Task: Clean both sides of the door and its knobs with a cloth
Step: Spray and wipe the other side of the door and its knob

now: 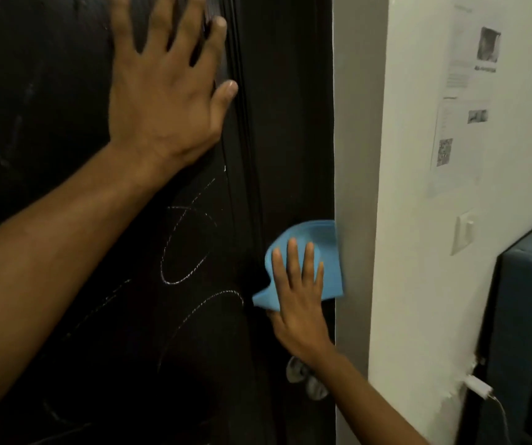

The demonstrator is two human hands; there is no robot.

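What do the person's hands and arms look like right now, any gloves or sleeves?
Both are bare. The left hand and right hand wear no gloves, rings or watch, as far as the view shows. Both forearms are uncovered down to the frame edge, with no sleeve in sight.

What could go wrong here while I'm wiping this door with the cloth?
1. The right hand presses the cloth flat with straight fingers, right at the door edge by the frame; cloth or fingertips might catch in that gap.
2. The left hand rests on the panel near the groove, so it may leave fresh smudges.
3. The knob sits under the right wrist and could get bumped or skipped.
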